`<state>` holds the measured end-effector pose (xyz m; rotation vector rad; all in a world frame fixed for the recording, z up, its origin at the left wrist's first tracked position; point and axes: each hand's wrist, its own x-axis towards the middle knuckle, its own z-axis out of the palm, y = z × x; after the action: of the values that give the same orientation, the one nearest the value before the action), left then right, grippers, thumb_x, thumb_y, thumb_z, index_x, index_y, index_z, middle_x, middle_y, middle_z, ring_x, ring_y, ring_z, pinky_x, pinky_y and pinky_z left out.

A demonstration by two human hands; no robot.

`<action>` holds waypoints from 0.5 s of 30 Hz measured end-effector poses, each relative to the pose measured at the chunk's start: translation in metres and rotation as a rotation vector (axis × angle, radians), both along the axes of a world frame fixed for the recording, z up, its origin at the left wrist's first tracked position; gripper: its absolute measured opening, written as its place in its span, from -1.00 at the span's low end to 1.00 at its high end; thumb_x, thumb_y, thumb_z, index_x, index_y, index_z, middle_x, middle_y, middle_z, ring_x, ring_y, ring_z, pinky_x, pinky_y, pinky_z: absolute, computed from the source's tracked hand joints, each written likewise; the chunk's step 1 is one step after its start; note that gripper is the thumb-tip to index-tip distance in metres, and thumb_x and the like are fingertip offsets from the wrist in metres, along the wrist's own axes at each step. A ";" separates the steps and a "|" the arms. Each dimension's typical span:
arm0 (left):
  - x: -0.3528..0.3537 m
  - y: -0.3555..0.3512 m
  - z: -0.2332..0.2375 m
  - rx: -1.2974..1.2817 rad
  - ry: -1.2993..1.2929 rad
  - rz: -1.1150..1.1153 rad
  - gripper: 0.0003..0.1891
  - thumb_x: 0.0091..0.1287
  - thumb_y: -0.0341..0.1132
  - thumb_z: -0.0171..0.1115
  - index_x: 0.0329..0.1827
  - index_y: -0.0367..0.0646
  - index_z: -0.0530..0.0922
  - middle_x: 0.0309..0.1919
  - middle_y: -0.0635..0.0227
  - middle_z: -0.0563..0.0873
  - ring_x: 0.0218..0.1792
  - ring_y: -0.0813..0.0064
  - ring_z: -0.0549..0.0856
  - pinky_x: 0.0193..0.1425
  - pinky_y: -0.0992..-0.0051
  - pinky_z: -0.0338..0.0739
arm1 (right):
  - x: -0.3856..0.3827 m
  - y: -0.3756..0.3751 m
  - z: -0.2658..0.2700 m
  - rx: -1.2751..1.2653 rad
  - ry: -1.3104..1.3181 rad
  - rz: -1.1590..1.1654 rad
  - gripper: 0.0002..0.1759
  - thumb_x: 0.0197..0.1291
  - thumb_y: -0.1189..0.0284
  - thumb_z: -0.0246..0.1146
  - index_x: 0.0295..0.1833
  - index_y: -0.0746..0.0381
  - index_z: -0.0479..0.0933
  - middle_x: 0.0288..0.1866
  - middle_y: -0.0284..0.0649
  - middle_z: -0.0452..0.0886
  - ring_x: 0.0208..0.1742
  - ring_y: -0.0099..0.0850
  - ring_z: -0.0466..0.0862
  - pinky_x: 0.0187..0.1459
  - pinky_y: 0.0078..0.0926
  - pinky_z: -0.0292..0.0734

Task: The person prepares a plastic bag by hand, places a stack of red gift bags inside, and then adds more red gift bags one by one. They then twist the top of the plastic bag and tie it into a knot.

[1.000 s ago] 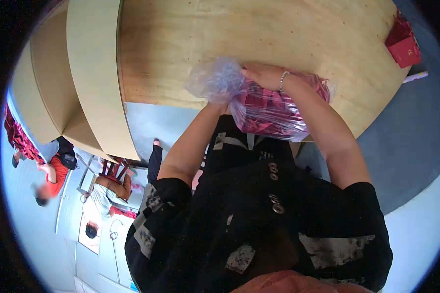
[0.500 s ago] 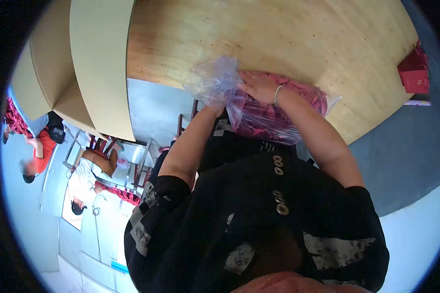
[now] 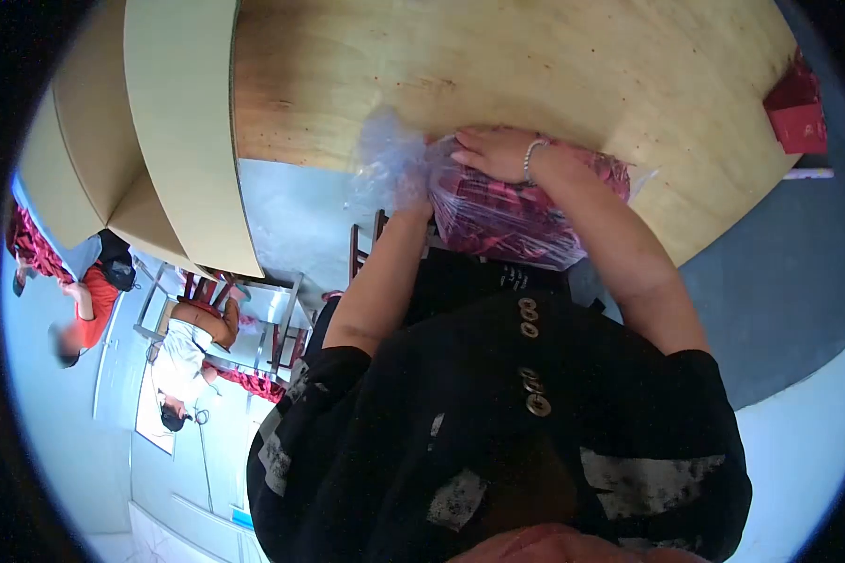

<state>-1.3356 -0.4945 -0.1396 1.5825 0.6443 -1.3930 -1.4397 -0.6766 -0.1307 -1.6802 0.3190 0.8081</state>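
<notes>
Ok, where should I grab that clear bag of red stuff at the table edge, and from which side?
Grip the bag by its loose, bunched neck, coming from the left, where the left hand appears to hold it. The body bulges, full and slick, under the flat right hand at the edge of the table, so it likely offers little to pinch.

The person wears a black short-sleeved top (image 3: pixel 498 422), loose over the chest. Both sleeves end above the elbow. The left sleeve (image 3: pixel 300 399) carries pale grey, worn-looking printed patches (image 3: pixel 274 460) along its lower part, and larger patches of the same print mark the front. Small round metal buttons (image 3: pixel 530 375) run in pairs down the middle. A thin silver beaded bracelet (image 3: pixel 530 161) circles the wrist of the right hand (image 3: pixel 496 150).
</notes>
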 end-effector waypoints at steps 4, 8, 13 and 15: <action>-0.012 0.017 -0.039 -0.094 0.463 0.444 -0.42 0.38 0.12 -0.08 0.26 -0.13 0.41 0.16 0.15 0.54 0.14 0.16 0.53 0.23 0.17 0.43 | -0.017 -0.063 0.047 0.143 0.052 -0.246 -0.30 0.39 -0.05 -0.17 0.36 0.32 0.24 0.30 -0.02 0.42 0.27 -0.19 0.45 0.35 -0.38 0.21; -0.008 -0.019 0.006 0.270 -0.006 0.120 -0.59 0.41 -0.10 -0.14 0.14 -0.16 0.47 0.09 0.05 0.59 0.09 0.14 0.59 0.16 0.17 0.50 | -0.076 -0.046 0.038 -0.066 0.065 -0.328 -0.29 0.39 -0.05 -0.15 0.42 0.26 0.19 0.45 0.00 0.21 0.48 -0.23 0.17 0.45 -0.42 -0.01; -0.010 0.009 -0.037 0.449 -0.534 -1.319 -0.54 0.39 -0.09 -0.08 0.27 -0.14 0.36 0.13 0.01 0.54 0.14 0.13 0.54 0.15 0.22 0.47 | -0.091 -0.014 0.041 -0.166 0.010 -0.175 -0.28 0.40 -0.09 -0.28 0.42 0.22 0.19 0.48 0.00 0.15 0.49 -0.18 0.13 0.46 -0.43 -0.03; -0.008 -0.002 -0.030 0.432 -0.522 -1.288 -0.56 0.42 -0.23 -0.14 0.32 -0.14 0.31 0.23 0.01 0.46 0.24 0.13 0.47 0.27 0.23 0.40 | -0.078 -0.050 0.045 0.241 0.210 -0.332 -0.27 0.40 -0.10 -0.29 0.46 0.20 0.12 0.50 -0.06 0.11 0.51 -0.17 0.07 0.48 -0.42 -0.09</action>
<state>-1.3441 -0.4963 -0.1696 2.7929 -0.5837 -1.5753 -1.5173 -0.7267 -0.0859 -1.2763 0.6044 0.7410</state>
